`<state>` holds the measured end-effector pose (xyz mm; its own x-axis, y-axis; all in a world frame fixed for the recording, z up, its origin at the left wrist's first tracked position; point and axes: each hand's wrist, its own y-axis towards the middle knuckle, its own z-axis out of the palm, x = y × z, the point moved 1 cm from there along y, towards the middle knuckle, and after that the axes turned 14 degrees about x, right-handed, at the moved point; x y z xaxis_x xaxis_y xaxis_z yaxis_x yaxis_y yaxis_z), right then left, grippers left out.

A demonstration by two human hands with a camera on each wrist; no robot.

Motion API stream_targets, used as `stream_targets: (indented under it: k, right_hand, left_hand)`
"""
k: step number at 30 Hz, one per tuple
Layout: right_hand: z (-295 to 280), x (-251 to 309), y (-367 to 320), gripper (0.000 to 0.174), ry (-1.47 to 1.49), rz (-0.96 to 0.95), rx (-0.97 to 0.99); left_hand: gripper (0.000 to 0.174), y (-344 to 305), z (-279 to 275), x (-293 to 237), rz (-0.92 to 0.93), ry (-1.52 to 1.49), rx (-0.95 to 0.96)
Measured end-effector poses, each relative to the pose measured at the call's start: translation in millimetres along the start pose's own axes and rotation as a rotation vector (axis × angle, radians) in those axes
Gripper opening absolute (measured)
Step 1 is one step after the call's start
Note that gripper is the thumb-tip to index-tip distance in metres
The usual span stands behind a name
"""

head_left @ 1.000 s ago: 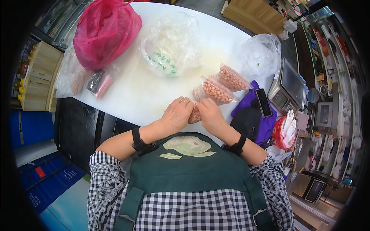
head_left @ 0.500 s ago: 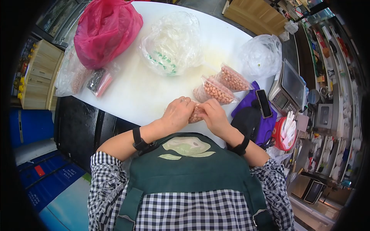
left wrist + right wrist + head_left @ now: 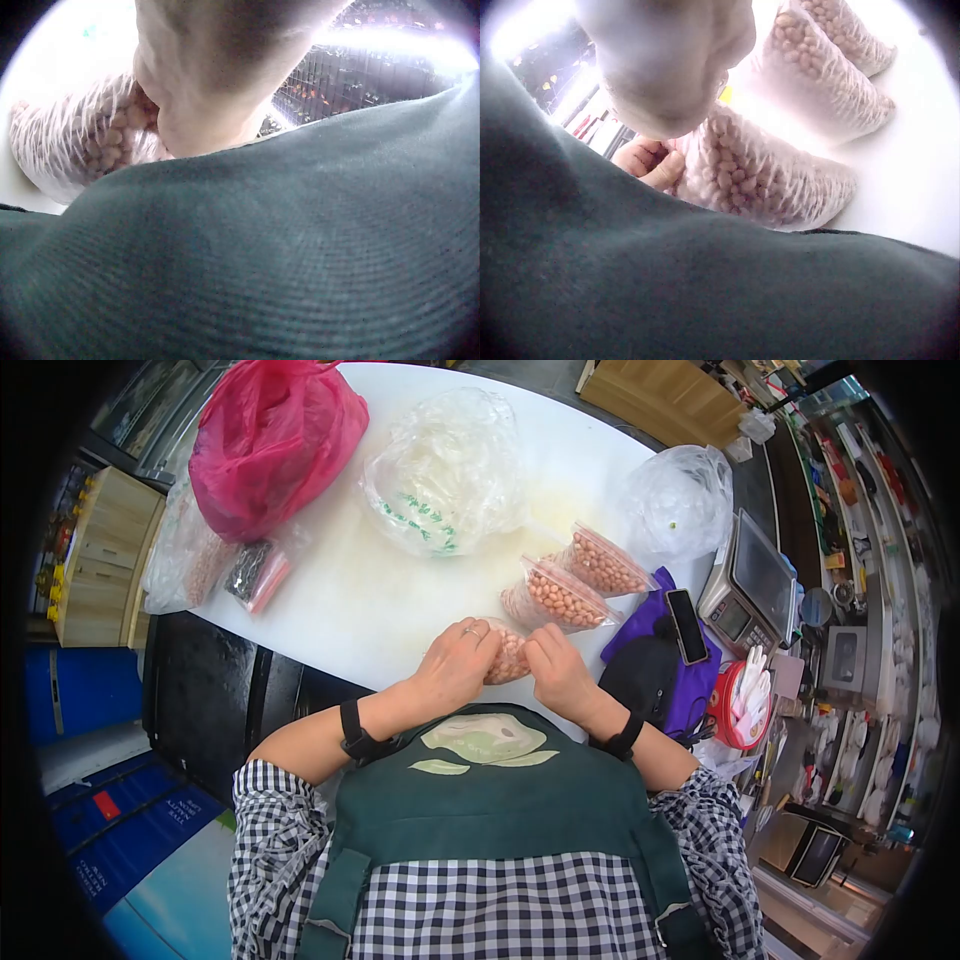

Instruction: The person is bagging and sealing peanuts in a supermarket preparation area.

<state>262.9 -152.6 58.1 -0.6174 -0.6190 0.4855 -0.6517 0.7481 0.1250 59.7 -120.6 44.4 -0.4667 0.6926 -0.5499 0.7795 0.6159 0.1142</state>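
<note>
Close to the apron, a clear bag of peanuts [image 3: 507, 657] is held between the two hands. The left hand [image 3: 458, 663] grips its left side; in the right wrist view that hand's thumb and fingers [image 3: 664, 171] pinch the bag's edge. At the bag's right end, the right hand [image 3: 560, 672] has curled fingers pinching the top edge. The bag's body [image 3: 97, 139] fills the left of the left wrist view, peanuts showing through wrinkled plastic. Two filled peanut bags [image 3: 562, 598] [image 3: 604, 563] lie side by side beyond the right hand.
On the white table [image 3: 345, 590] are a pink bag [image 3: 275, 445], a crumpled clear bag [image 3: 445, 475], another clear bag [image 3: 680, 505] and small packets [image 3: 257, 575] at left. A phone [image 3: 686, 626] on a purple bag [image 3: 690, 685], a scale [image 3: 745, 590] and a red container [image 3: 738, 705] stand right.
The right hand has shifted slightly right, away from the left hand, so more of the held peanut bag shows between them. The left hand has barely moved.
</note>
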Motion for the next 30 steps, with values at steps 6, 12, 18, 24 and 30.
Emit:
stream_targets:
  k: [6,12,18,24,30]
  right_hand:
    - [-10.4,-6.9,4.6,0.016,0.090,0.017,-0.159]
    - [-8.3,-17.9,-11.4,0.018,0.045,0.045,-0.102]
    - [-14.4,-14.1,-3.3,0.020,0.045,0.028,-0.027]
    - [-8.2,-1.0,11.1,0.014,0.083,0.003,-0.084]
    - [-0.3,-2.6,13.8,0.015,-0.002,0.047,0.016]
  left_hand:
    - [0.025,7.0,-1.5,6.1,-0.003,0.046,-0.068]
    - [0.021,11.1,-10.7,0.2,0.007,-0.016,-0.025]
    - [0.018,13.5,-9.9,-3.2,0.055,-0.030,-0.053]
    - [0.021,19.2,0.3,-2.5,0.009,-0.044,-0.046]
    - [0.021,18.4,8.8,-1.9,-0.018,-0.095,-0.051]
